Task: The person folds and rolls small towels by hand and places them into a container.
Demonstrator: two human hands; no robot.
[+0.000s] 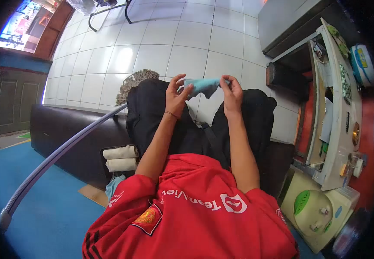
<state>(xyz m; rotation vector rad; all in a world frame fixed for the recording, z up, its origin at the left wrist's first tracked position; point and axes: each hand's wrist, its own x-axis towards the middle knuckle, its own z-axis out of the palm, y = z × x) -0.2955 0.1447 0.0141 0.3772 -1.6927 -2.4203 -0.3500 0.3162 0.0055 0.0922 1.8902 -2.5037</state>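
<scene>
Closest to the camera, below the hands, lies the red jersey [195, 220] of the seated person, with both bare forearms running up and away from it toward the knees. Beyond the jersey, the black trousers [152, 112] cover the two raised legs, and the hands meet just above the gap between the knees.

At that spot the left hand [176, 95] pinches one end of a small light-blue cloth [202, 85], its thumb and fingers closed narrowly on the fabric near the cloth's left edge. The right hand [232, 91] grips the opposite end in the same way, fingertips drawn together on the cloth's right edge. The cloth is stretched between them, so its long axis runs side to side, from one hand across to the other, roughly level, with a loose corner sagging from the middle toward the right hand. Both hands touch it, and neither is clearly nearer; the cloth sits squarely between them, held up off the lap.

To the left of the legs, on the dark sofa [66, 134], rest two rolled pale cloths [120, 158], well apart from the hands. Farther off, past the knees, a mop head [135, 80] lies on the white tiled floor [161, 39], and a cluttered washing machine [338, 112] stands to the right.
</scene>
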